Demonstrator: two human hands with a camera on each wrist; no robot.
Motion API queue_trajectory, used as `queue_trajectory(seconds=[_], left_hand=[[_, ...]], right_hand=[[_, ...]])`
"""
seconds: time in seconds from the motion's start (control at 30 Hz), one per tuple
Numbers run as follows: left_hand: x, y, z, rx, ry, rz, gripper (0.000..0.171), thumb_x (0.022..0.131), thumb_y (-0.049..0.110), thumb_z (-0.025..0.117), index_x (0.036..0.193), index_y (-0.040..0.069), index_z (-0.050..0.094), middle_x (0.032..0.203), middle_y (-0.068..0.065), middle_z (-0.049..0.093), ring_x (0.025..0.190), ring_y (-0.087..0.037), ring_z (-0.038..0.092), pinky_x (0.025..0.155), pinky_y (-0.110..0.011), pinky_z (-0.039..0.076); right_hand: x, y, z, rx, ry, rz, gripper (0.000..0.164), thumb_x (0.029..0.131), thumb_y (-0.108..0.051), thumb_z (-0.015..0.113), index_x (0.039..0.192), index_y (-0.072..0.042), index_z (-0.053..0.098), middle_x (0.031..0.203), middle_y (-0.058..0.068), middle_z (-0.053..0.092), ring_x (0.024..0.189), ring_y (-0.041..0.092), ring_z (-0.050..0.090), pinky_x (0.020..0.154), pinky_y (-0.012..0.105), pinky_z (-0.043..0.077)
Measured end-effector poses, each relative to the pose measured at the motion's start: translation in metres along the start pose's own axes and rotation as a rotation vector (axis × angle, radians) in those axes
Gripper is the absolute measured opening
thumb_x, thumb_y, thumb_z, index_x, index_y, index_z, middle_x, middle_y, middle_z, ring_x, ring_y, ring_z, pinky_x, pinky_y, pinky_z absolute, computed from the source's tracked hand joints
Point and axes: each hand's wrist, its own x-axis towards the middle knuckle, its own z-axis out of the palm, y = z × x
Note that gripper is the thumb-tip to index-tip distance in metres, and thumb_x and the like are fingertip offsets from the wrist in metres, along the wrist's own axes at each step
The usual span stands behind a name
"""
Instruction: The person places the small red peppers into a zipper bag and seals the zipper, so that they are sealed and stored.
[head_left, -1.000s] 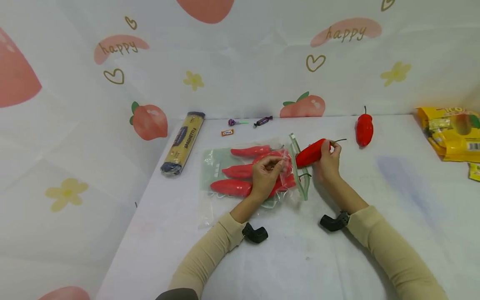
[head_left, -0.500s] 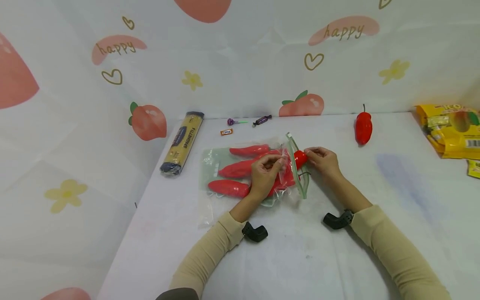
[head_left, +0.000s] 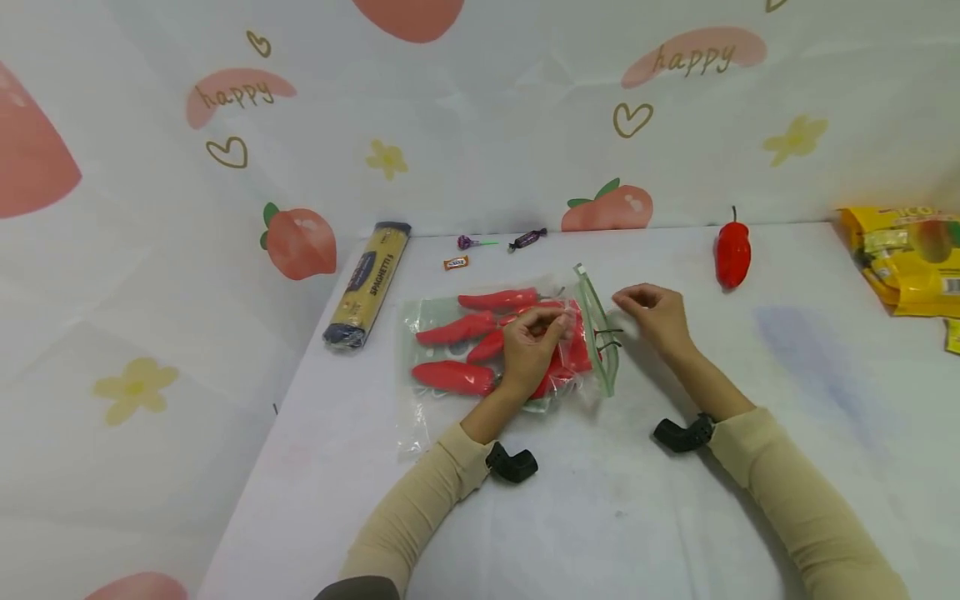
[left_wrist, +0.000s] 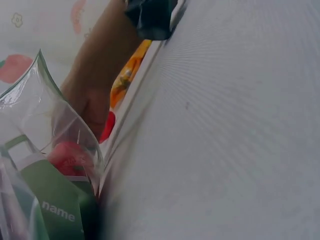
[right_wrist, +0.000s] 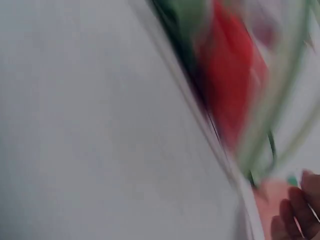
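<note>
A clear zip-top bag (head_left: 420, 425) with a green zip strip lies flat in the head view, with several red chili peppers (head_left: 453, 377) inside. Its mouth faces right, where dark stems poke out past the strip. My left hand (head_left: 527, 350) lies over the bag and pinches its clear film near the mouth between thumb and fingers. Just right of the mouth, my right hand (head_left: 660, 321) has loosely bent fingers holding nothing. In the left wrist view the bag's green panel (left_wrist: 52, 205) reads "name". The right wrist view shows a blurred red pepper (right_wrist: 232, 70) inside the bag.
One more red pepper (head_left: 732, 255) lies at the back right, near a yellow snack packet (head_left: 911, 267). A spaghetti pack (head_left: 367, 283) lies on the left. Behind the bag are a lollipop (head_left: 465, 242), a small orange-wrapped candy (head_left: 456, 262) and a purple-wrapped candy (head_left: 527, 241).
My right hand has pushed a red pepper leftward into the bag's mouth and let go of it, then drawn slightly back. The peppers inside have shifted. My left hand stays on the bag.
</note>
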Motion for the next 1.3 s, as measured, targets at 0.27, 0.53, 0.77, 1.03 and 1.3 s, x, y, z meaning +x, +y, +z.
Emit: queue_trajectory(seconds=[0.27,0.53,0.77,1.03,1.3], left_hand=[[-0.001,-0.003,-0.002,0.015,0.004,0.0,0.017,0.084,-0.006,0.058,0.094,-0.02,0.059,0.094,-0.038,0.061,0.065,0.001,0.061,0.064,-0.016,0.053],[-0.002,-0.004,-0.004,0.016,-0.004,0.002,0.017,0.084,-0.007,0.058,0.093,-0.021,0.059,0.091,-0.038,0.061,0.066,0.0,0.062,0.064,-0.015,0.053],[-0.001,-0.002,-0.002,0.028,-0.012,0.01,0.016,0.084,-0.008,0.057,0.093,-0.021,0.059,0.09,-0.039,0.061,0.066,0.0,0.061,0.064,-0.015,0.053],[0.0,-0.001,-0.001,0.022,-0.007,0.001,0.016,0.084,-0.008,0.057,0.093,-0.021,0.059,0.091,-0.038,0.061,0.065,0.0,0.061,0.064,-0.014,0.052],[-0.001,-0.002,0.0,0.011,-0.019,-0.006,0.017,0.085,-0.007,0.057,0.094,-0.021,0.058,0.092,-0.039,0.06,0.066,0.001,0.061,0.065,-0.015,0.052]], right_hand=[[0.049,0.023,-0.074,0.68,0.505,0.062,0.02,0.08,-0.003,0.067,0.1,0.0,0.067,0.082,-0.006,0.067,0.081,0.007,0.059,0.074,0.009,0.048],[0.077,0.037,-0.117,0.575,0.477,0.312,0.055,0.088,-0.015,0.059,0.139,-0.013,0.039,0.14,-0.002,0.043,0.125,0.006,0.039,0.105,0.011,0.029],[0.089,0.048,-0.117,0.098,0.233,0.496,0.08,0.087,-0.043,0.053,0.148,-0.018,0.008,0.155,-0.005,0.012,0.143,0.014,0.011,0.115,0.027,0.015],[0.087,0.052,-0.114,0.076,0.207,0.52,0.077,0.089,-0.038,0.052,0.148,-0.022,0.004,0.155,-0.005,0.007,0.143,0.016,0.005,0.115,0.031,0.011],[0.081,0.046,-0.112,0.212,0.281,0.516,0.069,0.091,-0.033,0.05,0.148,-0.025,0.01,0.154,-0.011,0.016,0.142,0.01,0.013,0.114,0.026,0.016]])
